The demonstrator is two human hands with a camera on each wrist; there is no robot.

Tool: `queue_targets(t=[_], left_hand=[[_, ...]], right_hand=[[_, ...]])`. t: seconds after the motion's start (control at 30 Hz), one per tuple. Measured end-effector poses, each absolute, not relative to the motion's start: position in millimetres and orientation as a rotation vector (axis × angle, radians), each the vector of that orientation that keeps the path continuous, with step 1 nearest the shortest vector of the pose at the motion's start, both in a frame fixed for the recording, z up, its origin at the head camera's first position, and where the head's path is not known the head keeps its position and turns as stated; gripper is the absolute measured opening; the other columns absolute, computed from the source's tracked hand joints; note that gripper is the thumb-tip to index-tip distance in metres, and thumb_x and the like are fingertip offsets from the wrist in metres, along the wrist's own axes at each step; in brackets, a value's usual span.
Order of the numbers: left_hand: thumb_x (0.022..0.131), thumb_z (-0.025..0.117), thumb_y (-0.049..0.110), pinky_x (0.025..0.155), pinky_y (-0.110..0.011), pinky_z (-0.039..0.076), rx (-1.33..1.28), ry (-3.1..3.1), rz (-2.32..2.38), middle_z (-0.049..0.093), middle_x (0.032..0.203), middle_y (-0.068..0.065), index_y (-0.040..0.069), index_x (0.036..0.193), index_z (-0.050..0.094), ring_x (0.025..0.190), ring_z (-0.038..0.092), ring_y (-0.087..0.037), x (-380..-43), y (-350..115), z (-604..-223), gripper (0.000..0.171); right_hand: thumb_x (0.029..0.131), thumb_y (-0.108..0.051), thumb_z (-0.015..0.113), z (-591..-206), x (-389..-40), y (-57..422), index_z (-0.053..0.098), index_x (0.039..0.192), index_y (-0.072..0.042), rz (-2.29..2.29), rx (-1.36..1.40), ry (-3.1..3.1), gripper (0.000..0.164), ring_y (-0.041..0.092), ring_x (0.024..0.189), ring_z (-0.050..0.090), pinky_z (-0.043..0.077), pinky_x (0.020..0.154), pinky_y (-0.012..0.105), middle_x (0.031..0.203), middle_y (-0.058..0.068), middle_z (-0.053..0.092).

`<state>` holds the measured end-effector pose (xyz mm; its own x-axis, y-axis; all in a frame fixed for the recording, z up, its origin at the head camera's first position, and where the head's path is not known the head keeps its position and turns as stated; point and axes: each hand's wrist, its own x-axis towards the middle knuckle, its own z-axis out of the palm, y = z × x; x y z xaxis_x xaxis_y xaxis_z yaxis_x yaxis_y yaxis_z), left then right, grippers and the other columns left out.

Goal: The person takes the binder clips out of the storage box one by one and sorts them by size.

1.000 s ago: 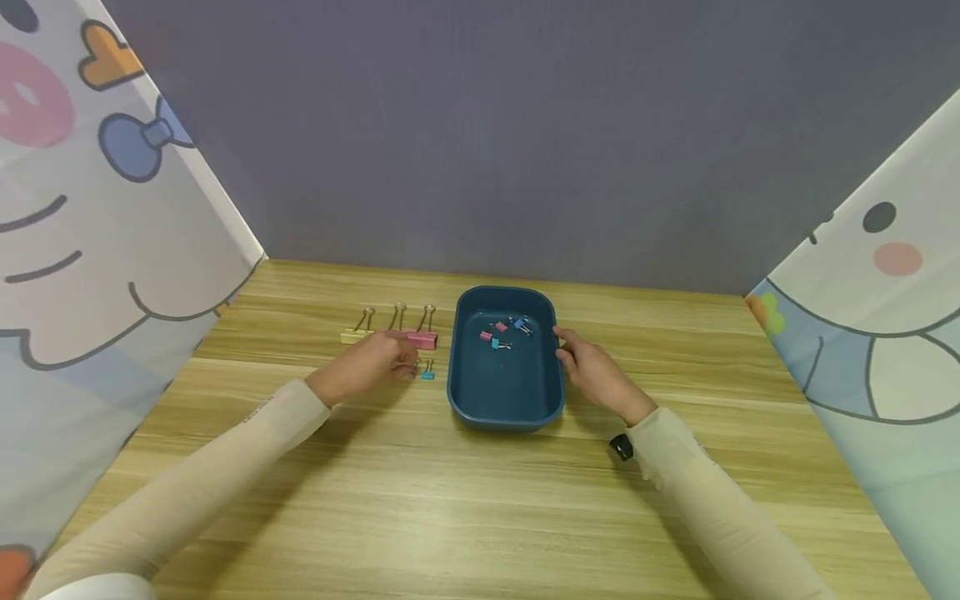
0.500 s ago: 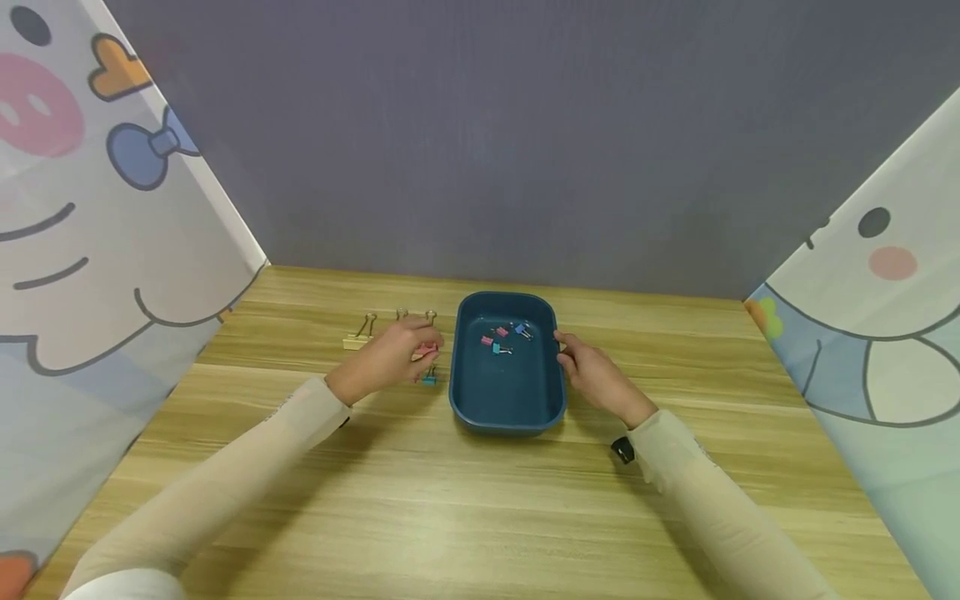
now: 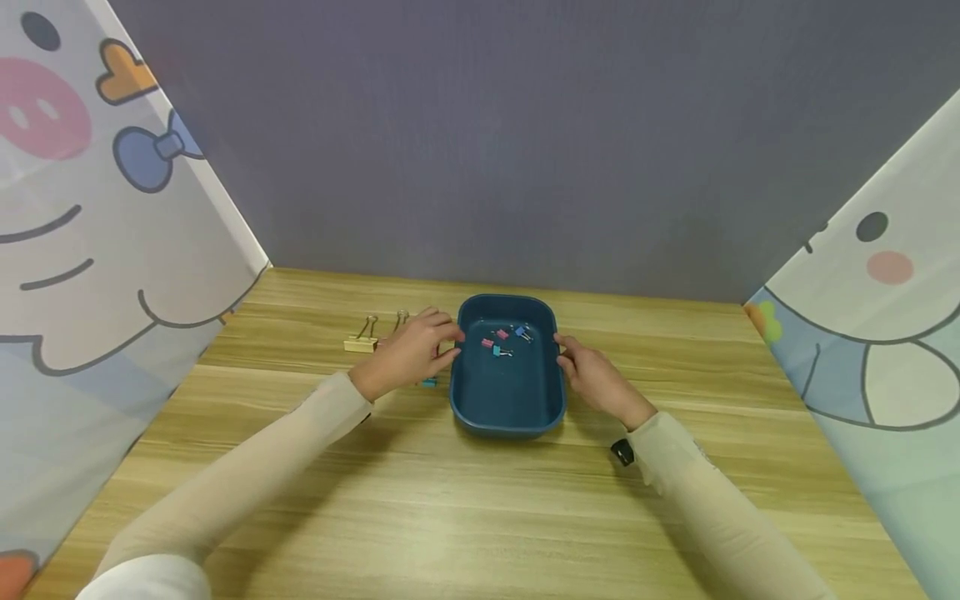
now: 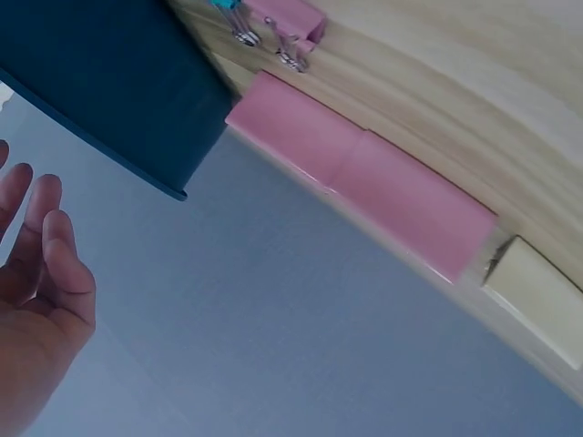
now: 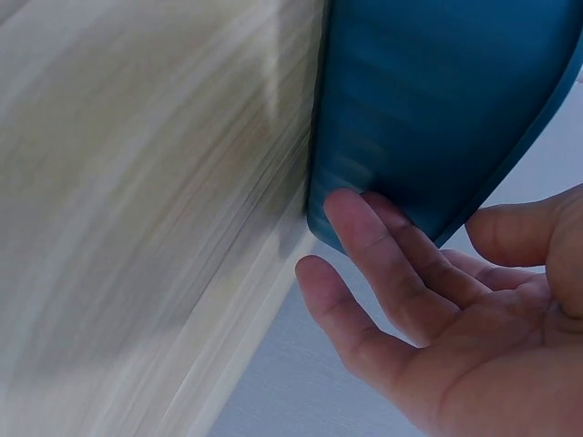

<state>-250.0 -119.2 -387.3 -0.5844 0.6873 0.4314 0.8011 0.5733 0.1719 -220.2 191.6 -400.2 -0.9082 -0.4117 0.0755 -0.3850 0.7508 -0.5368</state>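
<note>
A dark blue plastic bin (image 3: 510, 429) holds several small binder clips: pink, teal (image 3: 502, 352) and blue (image 3: 523, 333). My left hand (image 3: 408, 354) is at the bin's left rim, fingers extended and nothing visible in them; contact with the rim is unclear. Under and beside this hand lie binder clips on the table: two large pink clips (image 4: 296, 127) end to end, a yellow clip (image 3: 361, 344), a small teal clip (image 3: 428, 382) and a small pink clip (image 4: 291, 18). My right hand (image 3: 600, 383) grips the right rim, thumb on the edge, fingers against the outer wall.
The wood-grain table (image 3: 480, 517) runs back to a grey-blue wall (image 3: 480, 150). Cartoon-printed panels stand on the left (image 3: 135, 250) and right (image 3: 892, 333). A black wrist device (image 3: 622, 452) sits by the right sleeve.
My left hand has moved right, from over the table clips to the bin's left rim. My right hand stays at the right rim. The head view has shifted slightly.
</note>
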Motion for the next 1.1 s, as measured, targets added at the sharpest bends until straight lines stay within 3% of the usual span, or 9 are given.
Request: queue_targets(t=[0.27, 0.57, 0.8, 0.97, 1.1], left_hand=[[0.087, 0.068, 0.016, 0.08, -0.031, 0.046, -1.222, -2.562, -0.51, 0.063, 0.097, -0.002, 0.01, 0.097, 0.069, 0.092, 0.051, -0.017, -257.2, -107.9, -385.4, 0.012], [0.088, 0.068, 0.019, 0.093, -0.035, 0.041, -1.255, -2.658, -0.501, 0.062, 0.101, -0.003, 0.01, 0.102, 0.068, 0.095, 0.053, -0.018, -265.6, -89.0, -375.2, 0.016], [0.085, 0.071, 0.018, 0.086, -0.034, 0.041, -1.326, -2.68, -0.394, 0.065, 0.099, -0.003, 0.01, 0.103, 0.07, 0.09, 0.051, -0.018, -280.4, -78.1, -378.1, 0.02], [0.085, 0.071, 0.016, 0.095, -0.039, 0.036, -1.397, -2.743, -0.294, 0.068, 0.098, -0.004, 0.008, 0.105, 0.071, 0.089, 0.052, -0.02, -289.7, -70.9, -376.8, 0.021], [0.087, 0.069, 0.015, 0.086, -0.035, 0.041, -1.391, -2.838, -0.235, 0.068, 0.099, -0.002, 0.009, 0.106, 0.071, 0.089, 0.05, -0.02, -295.0, -66.1, -375.9, 0.02]], right_hand=[[0.1, -0.006, 0.043, -400.1, -221.0, 192.1, 0.036, 0.139, 0.007, -0.881, -0.655, 2.89, 0.042, 0.017, 0.065, 0.051, 0.044, 0.065, 0.035, 0.097, 0.017, 0.06], [0.101, -0.007, 0.042, -399.6, -221.1, 191.5, 0.034, 0.141, 0.005, -0.883, -0.634, 2.868, 0.043, 0.016, 0.064, 0.049, 0.043, 0.065, 0.034, 0.093, 0.013, 0.059], [0.101, -0.007, 0.043, -399.0, -221.3, 190.9, 0.035, 0.141, 0.005, -0.897, -0.633, 2.866, 0.042, 0.017, 0.066, 0.05, 0.043, 0.065, 0.034, 0.095, 0.013, 0.06], [0.101, -0.008, 0.042, -398.9, -221.7, 191.4, 0.034, 0.141, 0.005, -0.9, -0.632, 2.859, 0.042, 0.017, 0.065, 0.049, 0.043, 0.065, 0.034, 0.095, 0.013, 0.059], [0.101, -0.008, 0.042, -399.5, -222.0, 192.2, 0.034, 0.141, 0.005, -0.902, -0.631, 2.851, 0.043, 0.016, 0.065, 0.049, 0.043, 0.065, 0.034, 0.095, 0.013, 0.059]])
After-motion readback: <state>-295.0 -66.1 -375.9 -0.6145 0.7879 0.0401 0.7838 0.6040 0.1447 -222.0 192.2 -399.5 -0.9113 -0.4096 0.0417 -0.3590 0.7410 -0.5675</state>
